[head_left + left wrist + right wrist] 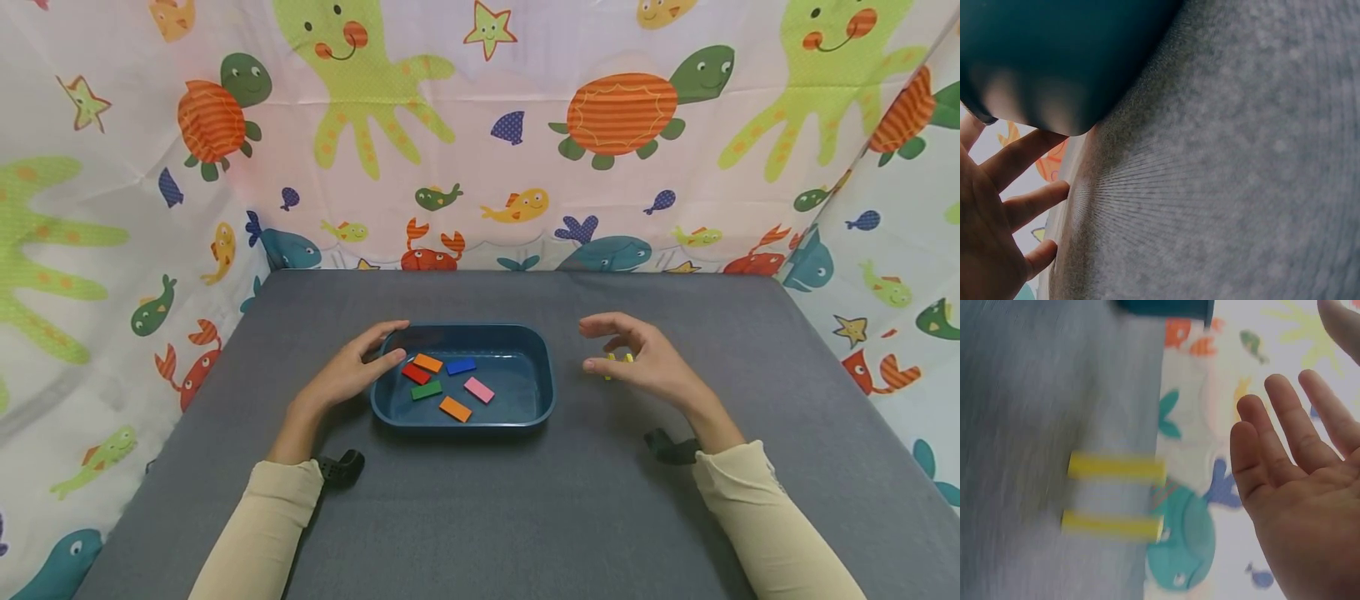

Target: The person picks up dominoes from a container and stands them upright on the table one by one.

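A dark blue tray [517,423] holds several small flat blocks: a red block [416,373], a green block [426,390], a blue block [461,366], a pink block [478,390], an upper orange block [428,362] and a lower orange block [455,409]. My left hand [341,371] rests at the tray's left end, fingers spread and fairly straight along its outside, thumb over the rim. To the right of the tray, my right hand [648,358] hovers with loosely bent fingers, holding nothing. Beyond its palm, two yellow blocks [1116,467] stand upright side by side on the table, partly hidden in the head view.
The grey cloth-covered table [480,517] meets a patterned sea-animal curtain [465,100] at the back and sides. Dark wrist straps [341,469] sit beside light sleeves [251,517] on both arms.
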A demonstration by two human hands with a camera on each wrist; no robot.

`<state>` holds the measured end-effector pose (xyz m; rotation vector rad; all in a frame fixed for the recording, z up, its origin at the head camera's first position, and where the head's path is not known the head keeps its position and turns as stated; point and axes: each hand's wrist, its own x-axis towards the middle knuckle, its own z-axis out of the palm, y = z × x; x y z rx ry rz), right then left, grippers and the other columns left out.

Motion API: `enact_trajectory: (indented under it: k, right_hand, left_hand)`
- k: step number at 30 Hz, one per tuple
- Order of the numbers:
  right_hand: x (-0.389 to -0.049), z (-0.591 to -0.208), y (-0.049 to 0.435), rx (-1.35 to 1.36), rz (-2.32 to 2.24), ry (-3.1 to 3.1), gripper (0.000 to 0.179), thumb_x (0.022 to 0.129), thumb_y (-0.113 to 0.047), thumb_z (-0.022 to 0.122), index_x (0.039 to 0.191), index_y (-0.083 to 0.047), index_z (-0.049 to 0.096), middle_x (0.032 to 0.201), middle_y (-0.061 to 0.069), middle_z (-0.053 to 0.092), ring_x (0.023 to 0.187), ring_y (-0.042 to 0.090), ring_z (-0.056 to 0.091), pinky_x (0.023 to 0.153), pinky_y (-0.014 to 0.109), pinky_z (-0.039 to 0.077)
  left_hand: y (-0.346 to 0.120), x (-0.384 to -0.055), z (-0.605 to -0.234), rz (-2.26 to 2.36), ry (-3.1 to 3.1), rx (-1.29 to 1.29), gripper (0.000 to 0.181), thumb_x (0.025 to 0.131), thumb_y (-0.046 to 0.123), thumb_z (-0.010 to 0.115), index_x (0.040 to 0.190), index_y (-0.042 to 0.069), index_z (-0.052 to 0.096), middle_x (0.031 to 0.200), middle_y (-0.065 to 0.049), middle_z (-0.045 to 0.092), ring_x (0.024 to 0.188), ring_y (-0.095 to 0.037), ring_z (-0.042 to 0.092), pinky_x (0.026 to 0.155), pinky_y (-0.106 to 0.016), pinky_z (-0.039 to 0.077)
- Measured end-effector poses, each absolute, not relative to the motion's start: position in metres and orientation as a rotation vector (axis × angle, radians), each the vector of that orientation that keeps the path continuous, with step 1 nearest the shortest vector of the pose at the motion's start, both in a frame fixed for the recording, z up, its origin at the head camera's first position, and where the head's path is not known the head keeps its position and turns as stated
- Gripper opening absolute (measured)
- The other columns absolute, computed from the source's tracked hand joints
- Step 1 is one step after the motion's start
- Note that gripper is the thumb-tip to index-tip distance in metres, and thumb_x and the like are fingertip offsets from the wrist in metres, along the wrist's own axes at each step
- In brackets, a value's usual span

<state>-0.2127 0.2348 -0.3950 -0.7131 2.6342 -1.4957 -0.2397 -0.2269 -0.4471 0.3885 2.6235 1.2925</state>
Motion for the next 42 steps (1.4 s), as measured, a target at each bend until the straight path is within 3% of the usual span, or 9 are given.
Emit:
enact_trajectory:
  k: [8, 13, 22, 36, 42]
  right_hand:
    - [-0.208, -0.392, 0.186, -0.864, -1.440, 2.518, 0.057, 0.085, -0.017, 0.083, 0.137, -0.014, 0.060, 0.134, 0.007, 0.067, 0.125, 0.024, 0.062, 0.101, 0.051, 0.052]
    - [-0.207, -0.395, 0.163, -0.945, -1.412, 2.400, 0.060, 0.084, -0.018, 0.084, 0.139, -0.015, 0.058, 0.131, 0.007, 0.069, 0.123, 0.030, 0.063, 0.103, 0.058, 0.050]
    - [-0.206, -0.402, 0.128, -1.036, -1.221, 2.150, 0.073, 0.084, -0.025, 0.085, 0.146, -0.009, 0.050, 0.135, 0.017, 0.064, 0.121, 0.037, 0.064, 0.098, 0.054, 0.056]
    - [-0.207, -0.402, 0.097, -1.038, -0.842, 2.120, 0.081, 0.084, -0.036, 0.085, 0.150, -0.009, 0.046, 0.120, 0.002, 0.071, 0.107, 0.010, 0.065, 0.094, 0.037, 0.054]
    - [-0.210, -0.407, 0.093, -1.037, -0.912, 2.082, 0.077, 0.086, -0.034, 0.083, 0.148, -0.009, 0.047, 0.117, 0.007, 0.072, 0.098, 0.013, 0.065, 0.086, 0.031, 0.055]
  left_hand:
    - [-0.226, -0.236, -0.445, 1.281, 2.628, 0.392, 0.058, 0.100, 0.050, 0.060, 0.153, 0.038, 0.040, 0.167, -0.006, 0.031, 0.151, -0.045, 0.030, 0.119, -0.068, 0.028]
    - [-0.226, -0.236, -0.445, 1.289, 2.620, 0.382, 0.057, 0.100, 0.049, 0.060, 0.153, 0.039, 0.040, 0.167, -0.005, 0.031, 0.151, -0.045, 0.030, 0.118, -0.069, 0.028]
    - [-0.227, -0.239, -0.447, 1.312, 2.605, 0.388, 0.057, 0.100, 0.048, 0.060, 0.153, 0.038, 0.041, 0.166, -0.004, 0.032, 0.151, -0.045, 0.030, 0.118, -0.070, 0.027]
    - [-0.227, -0.241, -0.447, 1.309, 2.617, 0.372, 0.054, 0.101, 0.046, 0.060, 0.151, 0.040, 0.042, 0.166, -0.002, 0.033, 0.151, -0.043, 0.030, 0.118, -0.069, 0.028]
    - [-0.228, -0.241, -0.448, 1.318, 2.608, 0.389, 0.053, 0.101, 0.045, 0.060, 0.151, 0.040, 0.043, 0.165, -0.002, 0.034, 0.151, -0.042, 0.031, 0.119, -0.069, 0.027]
